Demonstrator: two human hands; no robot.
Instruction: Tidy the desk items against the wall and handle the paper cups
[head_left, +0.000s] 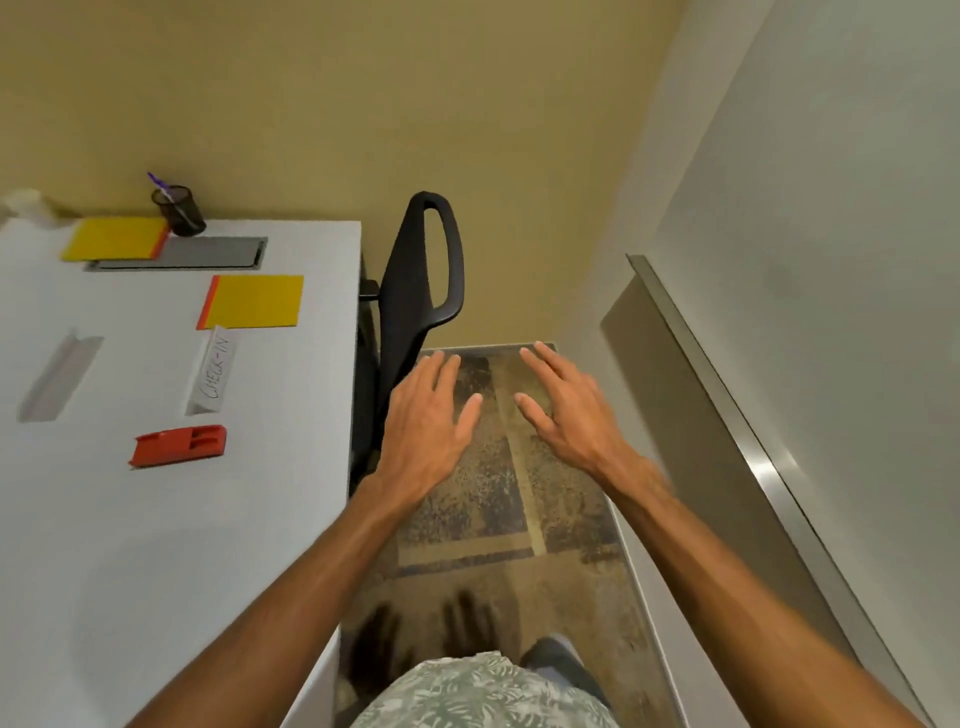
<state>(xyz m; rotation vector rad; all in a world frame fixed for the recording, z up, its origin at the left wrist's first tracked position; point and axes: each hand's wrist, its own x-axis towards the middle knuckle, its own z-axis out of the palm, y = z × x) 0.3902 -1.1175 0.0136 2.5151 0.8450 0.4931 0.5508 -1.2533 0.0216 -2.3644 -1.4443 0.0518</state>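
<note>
Both empty hands, left hand (426, 421) and right hand (569, 415), hover over carpet with fingers spread wide. On the white worktop (156, 519), a black mesh pen cup (179, 210) by the wall holds a purple pen (158, 184).

Matt white desk (156, 519), black mesh pen cup (179, 210), speckled carpet (483, 483).

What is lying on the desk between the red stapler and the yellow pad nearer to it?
In the head view, a folded paper sign reading "CHECK-IN" lies between the red stapler and the yellow pad.
</note>
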